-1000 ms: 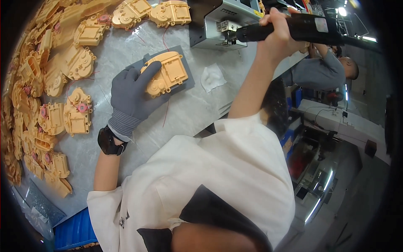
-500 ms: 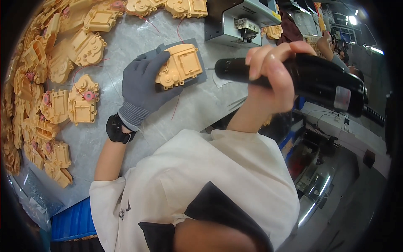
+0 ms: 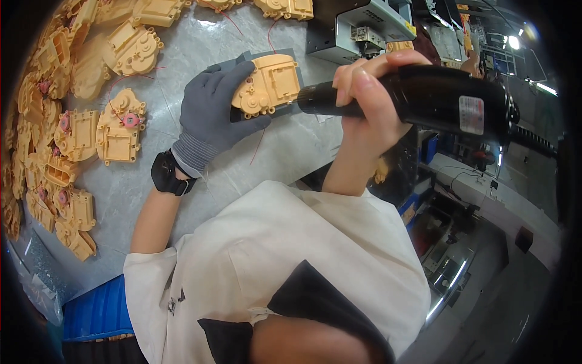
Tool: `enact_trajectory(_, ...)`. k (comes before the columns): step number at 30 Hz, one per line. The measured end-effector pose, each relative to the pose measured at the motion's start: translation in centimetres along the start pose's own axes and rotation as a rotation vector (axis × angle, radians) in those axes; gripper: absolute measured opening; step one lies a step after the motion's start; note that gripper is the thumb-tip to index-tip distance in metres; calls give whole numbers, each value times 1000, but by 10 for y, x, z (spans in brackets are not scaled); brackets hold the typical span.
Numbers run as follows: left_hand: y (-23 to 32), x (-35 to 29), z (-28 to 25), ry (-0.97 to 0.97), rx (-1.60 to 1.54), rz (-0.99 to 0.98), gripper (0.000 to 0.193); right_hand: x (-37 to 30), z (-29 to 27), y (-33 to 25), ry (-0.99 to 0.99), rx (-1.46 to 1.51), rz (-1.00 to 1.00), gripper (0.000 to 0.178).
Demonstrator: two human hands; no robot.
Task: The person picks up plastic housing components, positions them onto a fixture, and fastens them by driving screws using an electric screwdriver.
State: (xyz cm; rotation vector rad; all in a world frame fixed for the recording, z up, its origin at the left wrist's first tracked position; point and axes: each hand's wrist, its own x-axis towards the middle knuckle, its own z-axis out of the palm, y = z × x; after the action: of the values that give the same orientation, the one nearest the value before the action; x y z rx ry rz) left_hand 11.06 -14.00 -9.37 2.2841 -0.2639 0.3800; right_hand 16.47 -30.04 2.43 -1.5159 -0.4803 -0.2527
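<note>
A tan plastic housing (image 3: 270,85) with round bosses and a rectangular recess sits on a grey block fixture (image 3: 245,57). My left hand (image 3: 212,106), in a grey knit glove, is closed round the housing's left side, thumb along its lower edge. My bare right hand (image 3: 373,91) grips a black electric screwdriver (image 3: 448,97), held nearly level. The screwdriver's nose meets the housing's right edge, and its bit is hidden there. Thin red wires (image 3: 259,145) show above and below the housing.
Many similar tan housings (image 3: 121,130) lie heaped along the left side, some with pink round parts. A grey metal machine (image 3: 357,30) stands at the back, right of the fixture. A blue crate (image 3: 97,309) is at lower left, beside a clear plastic bag (image 3: 39,285).
My right hand has brought the screwdriver left, so its nose, earlier apart with the bit visible, now reaches the housing's right edge. My left hand keeps its hold.
</note>
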Motion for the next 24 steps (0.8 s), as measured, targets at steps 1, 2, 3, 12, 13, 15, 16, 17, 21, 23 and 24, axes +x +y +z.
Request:
enact_trajectory(1, -1, -1, 0, 7, -4, 2, 77, 1, 1, 5, 4, 73, -26, 35)
enact_trajectory(2, -2, -2, 0, 14, -8, 5, 77, 0, 1, 9, 8, 146, -52, 34)
enact_trajectory(3, -2, -2, 0, 14, -10, 4, 77, -1, 2, 10, 8, 144, -52, 34)
enact_trajectory(12, -2, 1, 5, 90, -28, 45, 72, -6, 6, 16, -21, 10, -91, 22)
enact_trajectory(13, -3, 1, 7, 90, -222, -28, 69, -4, 6, 16, -17, 15, -97, 22)
enact_trajectory(15, 0, 4, 8, 91, -406, -92, 66, -1, 6, 14, 43, 85, -17, 19)
enact_trajectory(16, 3, 7, 8, 70, -486, -239, 64, 2, 2, 17, 53, 95, -75, 22)
enact_trajectory(17, 5, 10, 7, 52, -563, -384, 62, -1, -1, 14, 55, 106, -88, 22)
enact_trajectory(21, -8, 14, 15, -43, -515, -562, 65, -6, -31, 2, 185, 265, 132, 35)
enact_trajectory(23, 6, 22, 7, 35, -792, -694, 59, -15, -72, -16, 298, 323, -11, 33)
enact_trajectory(24, 15, 25, -4, 153, -1036, -689, 53, -21, -90, -22, 369, 374, -34, 33)
